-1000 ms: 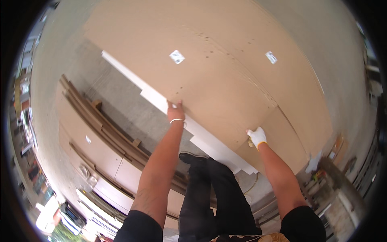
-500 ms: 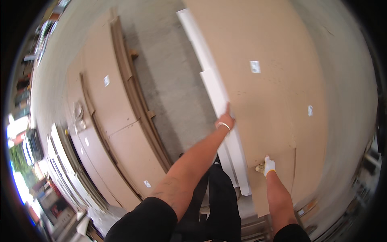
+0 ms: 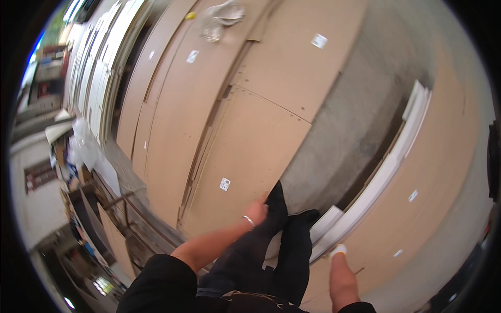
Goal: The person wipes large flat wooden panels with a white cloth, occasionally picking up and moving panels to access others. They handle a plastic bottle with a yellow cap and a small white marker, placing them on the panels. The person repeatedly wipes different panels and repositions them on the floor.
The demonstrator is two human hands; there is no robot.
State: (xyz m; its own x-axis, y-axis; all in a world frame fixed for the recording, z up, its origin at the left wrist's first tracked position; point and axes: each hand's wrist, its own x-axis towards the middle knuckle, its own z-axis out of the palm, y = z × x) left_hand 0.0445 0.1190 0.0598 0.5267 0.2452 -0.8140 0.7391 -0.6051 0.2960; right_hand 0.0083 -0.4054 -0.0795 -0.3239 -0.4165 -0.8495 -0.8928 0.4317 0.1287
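Observation:
My bare left hand (image 3: 257, 212), with a white band at the wrist, hovers over my dark trouser leg beside the near edge of a brown board (image 3: 250, 146). One finger stretches out, and nothing shows in the hand. On the right, my right hand (image 3: 338, 250) wears a white glove and is close to the white board edges (image 3: 381, 180) of another stack. Its fingers are mostly hidden, and whether it touches the stack I cannot tell. The top of that stack is a brown panel (image 3: 422, 219) with small white labels.
Crumpled clear plastic (image 3: 224, 18) lies on the left brown boards. White panels (image 3: 102, 57) stand farther left, near plastic sheeting (image 3: 88, 148) and a metal frame (image 3: 138, 214). Grey concrete floor (image 3: 360, 115) runs between the stacks, with my shoes (image 3: 279, 195) at its near end.
The view has swung left, toward the left stack. My left hand has come off the right stack's white edge. My right hand has left the brown panel seam where it was.

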